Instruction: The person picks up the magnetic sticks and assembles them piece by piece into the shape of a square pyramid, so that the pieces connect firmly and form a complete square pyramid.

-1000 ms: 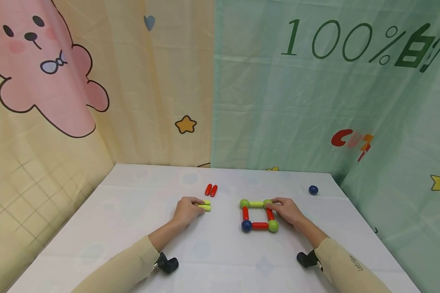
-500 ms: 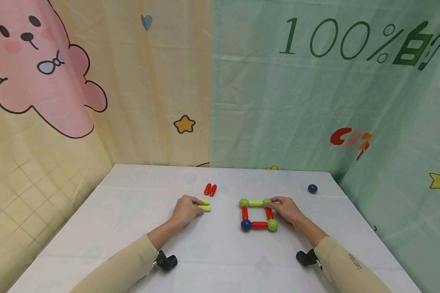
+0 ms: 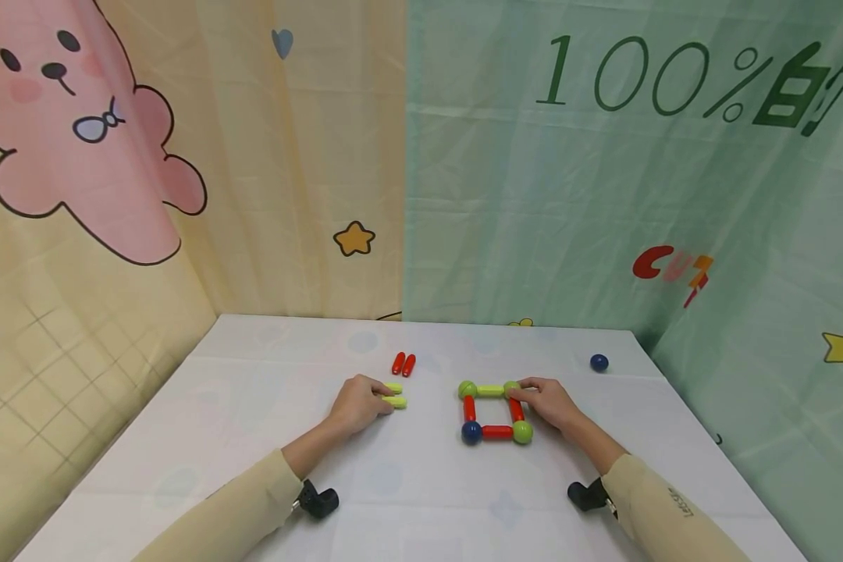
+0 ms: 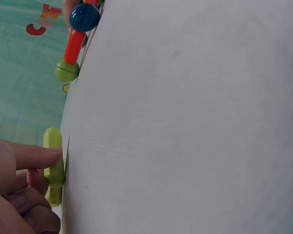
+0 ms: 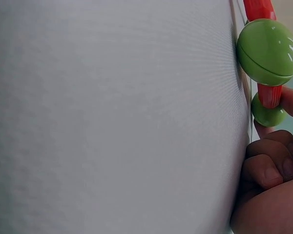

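Two yellow-green sticks lie side by side; my left hand [image 3: 357, 404] pinches the nearer stick [image 3: 396, 402] between thumb and finger, and the farther stick [image 3: 393, 387] is beside its fingertips. In the left wrist view the thumb lies over the stick [image 4: 52, 136]. A square frame of red sticks [image 3: 497, 432], one yellow-green stick [image 3: 490, 390], three green balls and a blue ball [image 3: 471, 432] lies flat on the table. My right hand [image 3: 549, 402] grips its far right green ball [image 3: 511, 387]. The near right green ball [image 5: 268, 51] looms large in the right wrist view.
Two loose red sticks [image 3: 403, 364] lie behind the yellow-green ones. A single blue ball [image 3: 599, 362] sits at the far right of the white table [image 3: 421, 499]. Printed curtains [image 3: 309, 156] stand behind and at both sides.
The nearer yellow-green stick has shifted slightly to the right and toward me with my left fingers, widening its gap from the other. My right hand has stayed on the square frame.
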`<state>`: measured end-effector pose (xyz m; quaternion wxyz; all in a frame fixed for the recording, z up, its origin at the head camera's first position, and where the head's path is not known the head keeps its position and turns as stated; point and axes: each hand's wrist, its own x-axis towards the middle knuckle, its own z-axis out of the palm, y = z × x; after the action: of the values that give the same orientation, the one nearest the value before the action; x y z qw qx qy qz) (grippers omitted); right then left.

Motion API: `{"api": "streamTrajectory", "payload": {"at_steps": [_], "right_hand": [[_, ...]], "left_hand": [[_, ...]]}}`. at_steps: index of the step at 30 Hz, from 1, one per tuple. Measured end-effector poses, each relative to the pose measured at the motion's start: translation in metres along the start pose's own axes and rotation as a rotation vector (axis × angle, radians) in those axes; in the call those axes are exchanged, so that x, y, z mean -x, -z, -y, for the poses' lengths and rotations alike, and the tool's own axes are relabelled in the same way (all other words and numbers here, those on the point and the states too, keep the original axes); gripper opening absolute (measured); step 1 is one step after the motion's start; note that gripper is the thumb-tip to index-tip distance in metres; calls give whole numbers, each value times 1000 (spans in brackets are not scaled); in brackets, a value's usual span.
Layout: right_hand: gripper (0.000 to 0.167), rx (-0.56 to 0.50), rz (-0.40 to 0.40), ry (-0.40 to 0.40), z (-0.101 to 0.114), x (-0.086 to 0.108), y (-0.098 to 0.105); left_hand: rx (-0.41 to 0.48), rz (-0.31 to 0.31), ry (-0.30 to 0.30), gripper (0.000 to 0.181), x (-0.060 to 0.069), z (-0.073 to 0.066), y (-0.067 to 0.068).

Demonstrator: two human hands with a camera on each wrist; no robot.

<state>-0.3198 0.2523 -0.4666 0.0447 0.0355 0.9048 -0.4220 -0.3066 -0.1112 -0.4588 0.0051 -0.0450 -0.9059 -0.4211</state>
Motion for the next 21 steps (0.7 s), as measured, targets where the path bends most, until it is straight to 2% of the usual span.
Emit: {"api": "streamTrajectory", "payload": {"at_steps": [5, 10, 21], "right_hand": [[57, 2, 2, -3, 1, 2, 1], [56, -3, -2, -2, 2, 3, 1], [54, -11, -5, -10, 2, 0, 1]], "left_hand": [[57, -2, 23, 16, 1, 0, -1], [172, 22, 16, 14, 1, -2, -3], [337, 63, 43, 19, 7, -17, -20]]}}
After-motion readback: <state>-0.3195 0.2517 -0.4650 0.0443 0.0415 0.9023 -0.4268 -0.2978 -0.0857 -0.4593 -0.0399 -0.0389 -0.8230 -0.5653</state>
